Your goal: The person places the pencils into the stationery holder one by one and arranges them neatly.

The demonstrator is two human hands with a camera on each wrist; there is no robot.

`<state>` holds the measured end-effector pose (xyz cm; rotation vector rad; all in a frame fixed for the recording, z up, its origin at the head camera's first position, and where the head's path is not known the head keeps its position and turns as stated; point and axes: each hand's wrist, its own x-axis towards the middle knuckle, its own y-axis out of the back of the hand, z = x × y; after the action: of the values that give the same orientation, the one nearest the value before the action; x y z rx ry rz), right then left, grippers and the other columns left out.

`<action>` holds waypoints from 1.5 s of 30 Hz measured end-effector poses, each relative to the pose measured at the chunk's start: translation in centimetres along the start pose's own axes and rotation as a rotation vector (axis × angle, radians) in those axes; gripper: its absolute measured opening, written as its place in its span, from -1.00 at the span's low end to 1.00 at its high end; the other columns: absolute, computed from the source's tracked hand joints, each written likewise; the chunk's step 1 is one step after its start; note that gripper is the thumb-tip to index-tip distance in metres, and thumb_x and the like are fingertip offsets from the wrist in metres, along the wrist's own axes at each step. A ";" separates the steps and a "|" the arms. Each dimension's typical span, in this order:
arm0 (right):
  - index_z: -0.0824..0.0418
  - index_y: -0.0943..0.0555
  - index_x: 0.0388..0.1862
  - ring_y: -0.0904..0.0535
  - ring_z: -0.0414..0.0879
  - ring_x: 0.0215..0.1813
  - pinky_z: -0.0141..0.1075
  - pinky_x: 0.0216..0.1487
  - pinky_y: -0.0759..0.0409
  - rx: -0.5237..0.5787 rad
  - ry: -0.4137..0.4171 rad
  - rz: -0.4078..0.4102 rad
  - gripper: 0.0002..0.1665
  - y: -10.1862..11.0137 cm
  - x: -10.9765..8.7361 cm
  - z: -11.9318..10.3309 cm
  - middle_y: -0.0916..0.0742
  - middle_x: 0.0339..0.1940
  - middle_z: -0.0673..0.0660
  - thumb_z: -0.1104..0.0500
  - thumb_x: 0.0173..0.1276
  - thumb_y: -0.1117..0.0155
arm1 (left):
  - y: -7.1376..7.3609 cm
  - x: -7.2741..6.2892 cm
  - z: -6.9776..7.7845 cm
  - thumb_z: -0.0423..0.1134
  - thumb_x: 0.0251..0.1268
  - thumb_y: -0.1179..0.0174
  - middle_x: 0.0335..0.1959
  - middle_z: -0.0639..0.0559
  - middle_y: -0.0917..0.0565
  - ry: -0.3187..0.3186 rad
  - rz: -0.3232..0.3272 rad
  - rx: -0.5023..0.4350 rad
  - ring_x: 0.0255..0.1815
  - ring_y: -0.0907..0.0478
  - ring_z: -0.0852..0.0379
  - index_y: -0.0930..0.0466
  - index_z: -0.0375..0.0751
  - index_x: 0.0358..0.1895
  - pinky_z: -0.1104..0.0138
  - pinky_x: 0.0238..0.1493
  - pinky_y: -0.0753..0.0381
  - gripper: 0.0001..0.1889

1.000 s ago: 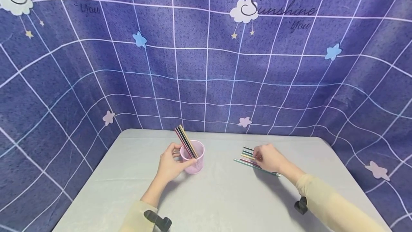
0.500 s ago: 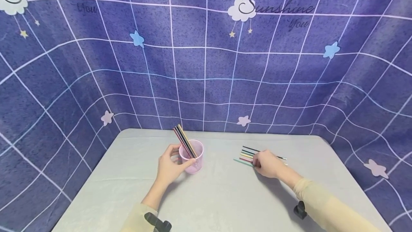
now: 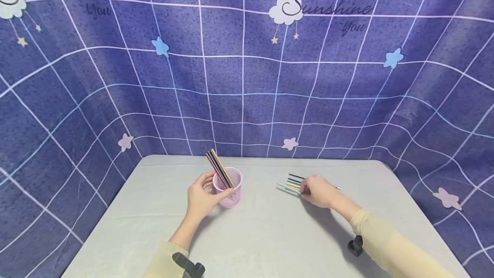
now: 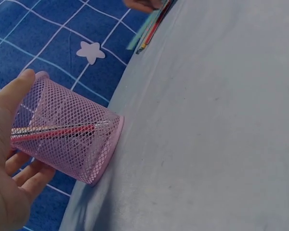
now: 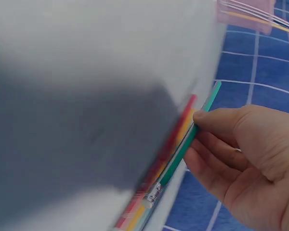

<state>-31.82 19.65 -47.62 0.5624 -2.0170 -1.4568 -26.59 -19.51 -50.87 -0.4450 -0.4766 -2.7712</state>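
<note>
A pink mesh pencil cup (image 3: 233,199) stands on the table at centre left. My left hand (image 3: 201,196) grips its side, thumb at the near rim and fingers around the far side. Several pencils (image 3: 217,165) lean leftward out of the cup; their lower ends show through the mesh in the left wrist view. To the right, my right hand (image 3: 318,191) pinches a green pencil (image 5: 175,158) between thumb and fingers. That pencil has a metal ferrule end. Beneath it lie a red pencil (image 5: 188,108), a yellow one and other dark pencils (image 3: 296,177), partly hidden by the hand.
A pale cloth covers the table (image 3: 254,243), its far edge meeting a blue-purple grid curtain (image 3: 247,76) with stars and clouds that also hangs at both sides. Black camera mounts sit on both sleeves.
My right hand has moved slightly from over the pencils to the near one and now pinches the green pencil, raised above the others. My left hand keeps hold of the cup.
</note>
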 end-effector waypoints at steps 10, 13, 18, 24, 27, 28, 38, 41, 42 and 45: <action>0.17 -0.74 -0.32 -0.66 -0.29 -0.40 -0.31 -0.23 -0.73 0.205 -0.106 0.124 -0.96 2.8 4.2 -1.4 -0.80 -0.46 -0.05 0.26 0.32 -0.48 | 0.0 0.5 0.1 -0.19 -0.24 -0.81 0.05 -0.26 -0.82 -0.005 -0.028 0.009 0.08 -0.82 -0.18 -0.67 -0.31 0.12 0.10 0.13 -0.85 -0.26; 0.17 -0.76 -0.25 -0.70 -0.25 -0.36 -0.32 -0.20 -0.75 0.299 -0.153 0.179 -0.93 3.0 5.6 -2.3 -0.83 -0.41 -0.02 0.22 0.35 -0.51 | 0.0 0.8 0.1 -0.19 -0.24 -0.81 0.03 -0.23 -0.83 -0.007 -0.047 0.011 0.06 -0.82 -0.16 -0.67 -0.28 0.10 0.15 0.10 -0.87 -0.27; 0.20 -0.75 -0.17 -0.77 -0.17 -0.25 -0.30 -0.08 -0.82 0.441 -0.140 0.289 -0.93 3.1 8.6 -4.8 -0.85 -0.30 0.08 0.23 0.42 -0.46 | 0.2 1.0 0.3 -0.17 -0.25 -0.81 0.03 -0.19 -0.83 0.001 -0.068 0.021 0.06 -0.82 -0.15 -0.67 -0.25 0.09 0.23 0.06 -0.87 -0.27; 0.26 -0.68 -0.09 -0.79 -0.07 -0.20 -0.30 -0.05 -0.83 0.603 -0.061 0.394 -0.90 3.6 11.8 -8.5 -0.84 -0.22 0.17 0.27 0.49 -0.40 | 0.7 0.8 0.6 -0.16 -0.25 -0.81 0.04 -0.17 -0.82 0.013 -0.074 0.033 0.08 -0.82 -0.15 -0.66 -0.25 0.10 0.24 0.07 -0.87 -0.26; 0.28 -0.64 -0.07 -0.80 -0.01 -0.18 -0.31 -0.05 -0.83 0.661 -0.005 0.405 -0.89 3.6 12.9 -10.0 -0.83 -0.20 0.20 0.29 0.50 -0.37 | 0.7 0.7 0.7 -0.14 -0.24 -0.81 0.05 -0.17 -0.82 0.006 -0.075 0.049 0.09 -0.82 -0.16 -0.65 -0.25 0.11 0.18 0.08 -0.87 -0.25; 0.29 -0.63 -0.07 -0.80 0.01 -0.18 -0.30 -0.05 -0.84 0.677 0.016 0.404 -0.89 3.5 13.2 -10.5 -0.83 -0.20 0.21 0.30 0.50 -0.36 | 0.8 0.7 0.7 -0.14 -0.24 -0.81 0.05 -0.17 -0.83 0.003 -0.074 0.053 0.09 -0.82 -0.16 -0.65 -0.25 0.11 0.15 0.09 -0.87 -0.25; 0.24 -0.63 -0.13 -0.82 -0.02 -0.13 -0.39 0.01 -0.83 0.590 0.054 0.333 -0.90 0.8 15.2 -12.6 -0.83 -0.21 0.16 0.31 0.46 -0.40 | 0.7 0.6 0.4 -0.13 -0.23 -0.80 0.04 -0.19 -0.83 -0.018 -0.074 0.062 0.07 -0.82 -0.17 -0.65 -0.25 0.11 0.07 0.08 -0.87 -0.25; 0.25 -0.64 -0.15 -0.81 -0.01 -0.13 -0.40 -0.01 -0.84 0.566 0.066 0.315 -0.91 -0.1 15.6 -12.7 -0.83 -0.22 0.17 0.30 0.45 -0.41 | 0.7 0.6 0.3 -0.12 -0.22 -0.80 0.04 -0.20 -0.83 -0.025 -0.076 0.059 0.07 -0.82 -0.18 -0.64 -0.26 0.12 0.04 0.09 -0.87 -0.24; 0.25 -0.64 -0.16 -0.81 -0.01 -0.14 -0.39 -0.02 -0.84 0.561 0.070 0.310 -0.91 -0.4 15.7 -12.7 -0.83 -0.23 0.17 0.30 0.44 -0.41 | 0.7 0.6 0.3 -0.12 -0.22 -0.80 0.04 -0.20 -0.83 -0.028 -0.076 0.058 0.07 -0.82 -0.19 -0.64 -0.26 0.12 0.03 0.09 -0.87 -0.24; 0.24 -0.66 -0.17 -0.80 -0.03 -0.17 -0.35 -0.02 -0.85 0.537 0.071 0.293 -0.92 -1.3 16.1 -12.6 -0.83 -0.26 0.15 0.30 0.43 -0.41 | 0.6 0.6 0.2 -0.11 -0.20 -0.80 0.05 -0.20 -0.83 -0.032 -0.082 0.057 0.08 -0.81 -0.19 -0.63 -0.26 0.13 0.03 0.10 -0.86 -0.24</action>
<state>-35.32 0.15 -42.58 0.4928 -2.3196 -0.7110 -26.84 -20.12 -50.30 -0.4665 -0.5919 -2.8247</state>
